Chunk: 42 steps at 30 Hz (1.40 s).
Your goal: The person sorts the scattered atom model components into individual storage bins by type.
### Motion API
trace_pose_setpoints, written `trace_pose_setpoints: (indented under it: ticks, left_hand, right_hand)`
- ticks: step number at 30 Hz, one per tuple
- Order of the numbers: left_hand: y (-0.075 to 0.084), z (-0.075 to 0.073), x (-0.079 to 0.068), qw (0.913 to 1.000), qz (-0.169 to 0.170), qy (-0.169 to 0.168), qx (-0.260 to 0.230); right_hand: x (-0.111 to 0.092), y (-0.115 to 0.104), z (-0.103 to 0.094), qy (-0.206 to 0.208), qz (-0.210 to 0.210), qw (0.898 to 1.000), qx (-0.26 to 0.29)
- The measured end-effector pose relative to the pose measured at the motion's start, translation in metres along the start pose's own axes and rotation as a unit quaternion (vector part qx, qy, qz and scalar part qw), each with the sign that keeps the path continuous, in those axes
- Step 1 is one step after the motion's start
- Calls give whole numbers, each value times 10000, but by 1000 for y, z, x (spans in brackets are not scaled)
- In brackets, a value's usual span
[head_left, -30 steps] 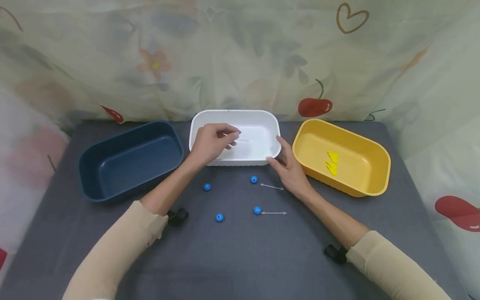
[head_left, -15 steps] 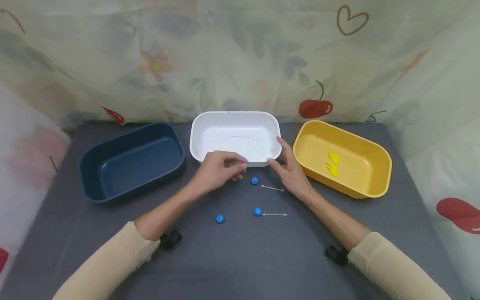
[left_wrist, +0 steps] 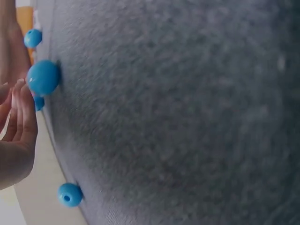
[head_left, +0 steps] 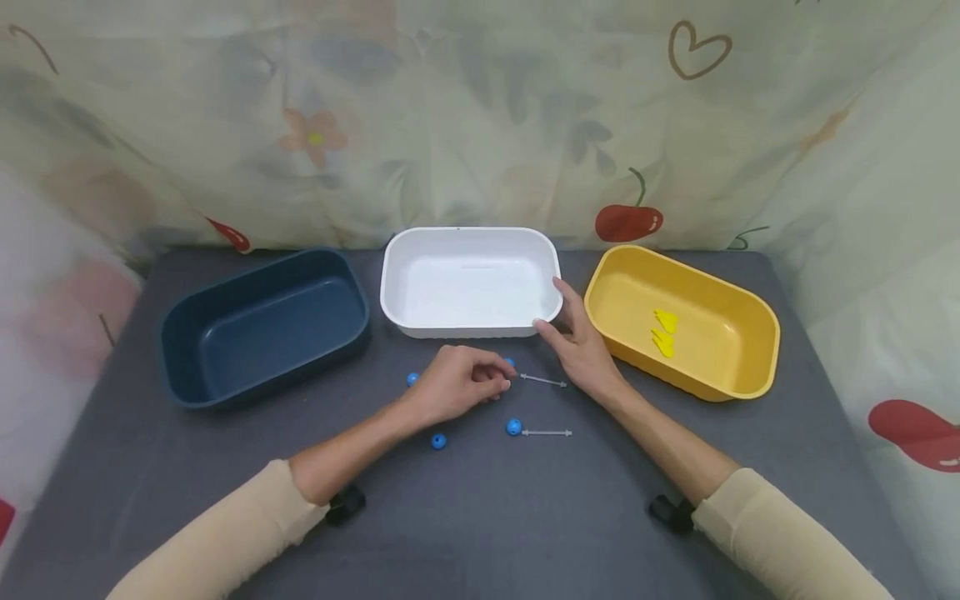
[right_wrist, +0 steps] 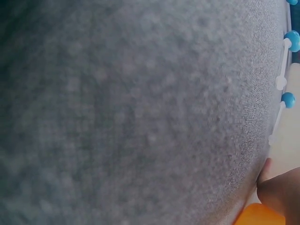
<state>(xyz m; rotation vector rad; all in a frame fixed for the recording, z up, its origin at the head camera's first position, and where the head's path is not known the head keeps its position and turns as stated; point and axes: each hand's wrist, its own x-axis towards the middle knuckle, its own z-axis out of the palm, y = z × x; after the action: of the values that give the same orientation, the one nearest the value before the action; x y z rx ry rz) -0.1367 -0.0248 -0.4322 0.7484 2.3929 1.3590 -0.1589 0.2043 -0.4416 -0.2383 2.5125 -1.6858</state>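
In the head view my left hand [head_left: 459, 385] is just above the table in front of the white bin, fingers loosely bent. Its fingertips are right at a blue bead [head_left: 509, 363], partly hidden, and near the end of a thin pale rod [head_left: 543, 381]. My right hand [head_left: 583, 354] holds the white bin [head_left: 472, 332] by its front right corner, thumb at the front rim and fingers along the side. Another blue bead [head_left: 513, 427] lies against a second rod [head_left: 547, 433]. More beads sit to the left, one bead [head_left: 438, 441] nearer me and one bead [head_left: 412, 379] beside my left hand.
A dark blue bin [head_left: 262, 379] stands at the left. At the right, a yellow bin [head_left: 731, 292] holds small yellow pieces [head_left: 664, 332]. A faint thin line shows on the white bin's floor. A patterned curtain [head_left: 480, 125] hangs behind the grey table [head_left: 480, 517].
My left hand has come out of the white bin, toward me and to the right, down to the bead by the upper rod. My right hand has stayed on the bin's corner.
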Motion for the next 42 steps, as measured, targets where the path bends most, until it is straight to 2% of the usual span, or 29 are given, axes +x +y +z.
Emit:
trace_pose_setpoints:
  ticks: [4, 11, 15, 23, 31, 37, 42]
  left_hand:
    - [-2, 6, 2, 9998, 78, -116, 133]
    - [-7, 15, 7, 9993, -22, -291, 220]
    - [-9, 18, 12, 9991, 66, -335, 254]
    - [-9, 22, 20, 9971, 48, -160, 739]
    - [-6, 28, 26, 9921, -54, 184, 1239]
    - [-5, 29, 26, 9902, -176, 306, 1355]
    - [-5, 29, 26, 9914, -149, 260, 1270]
  right_hand:
    - [1, 11, 1, 27, -51, 10000, -65]
    - [0, 11, 3, -13, -16, 10000, -25]
    - [0, 11, 3, 4, 30, 10000, -48]
    - [2, 10, 2, -15, -51, 9999, -87]
    - [4, 9, 1, -55, 12, 10000, -50]
    - [3, 9, 0, -35, 59, 10000, -55]
    - [2, 10, 0, 19, 13, 10000, -61]
